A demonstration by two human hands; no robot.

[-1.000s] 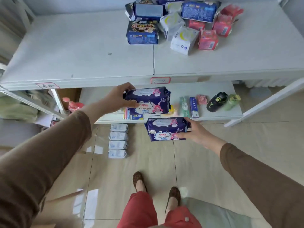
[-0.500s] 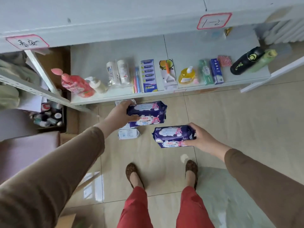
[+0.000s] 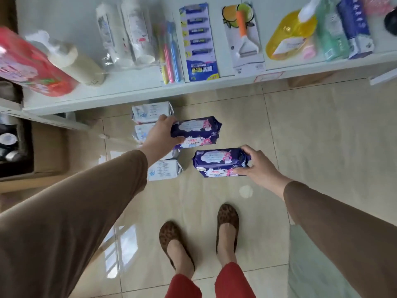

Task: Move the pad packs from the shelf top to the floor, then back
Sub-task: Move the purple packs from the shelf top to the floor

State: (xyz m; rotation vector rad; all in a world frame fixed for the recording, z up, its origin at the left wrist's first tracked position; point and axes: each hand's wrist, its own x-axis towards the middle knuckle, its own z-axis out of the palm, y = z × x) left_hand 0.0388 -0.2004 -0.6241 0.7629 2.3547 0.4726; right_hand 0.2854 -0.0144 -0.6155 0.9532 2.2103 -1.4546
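Observation:
My left hand [image 3: 159, 134] grips one dark purple pad pack [image 3: 197, 131] by its left end, low over the tiled floor. My right hand [image 3: 257, 165] grips a second purple pad pack [image 3: 219, 161] by its right end, a little nearer to me. Several white pad packs lie in a row on the floor to the left, the farthest [image 3: 150, 111] under the shelf edge and the nearest [image 3: 164, 169] beside my left forearm; the middle ones are partly hidden by my arm. The shelf top is out of view.
A low white shelf [image 3: 133, 91] ahead carries bottles, toothbrushes [image 3: 170, 54], a blue card pack [image 3: 199, 43], a peeler and a yellow bottle [image 3: 290, 33]. A cardboard box [image 3: 49, 151] stands at the left. My two feet in leopard shoes [image 3: 227, 224] stand on the beige tiles.
I have bent down: the shelf top has left the view and the floor is much closer. Both hands have lowered their purple packs toward the tiles beside the white packs.

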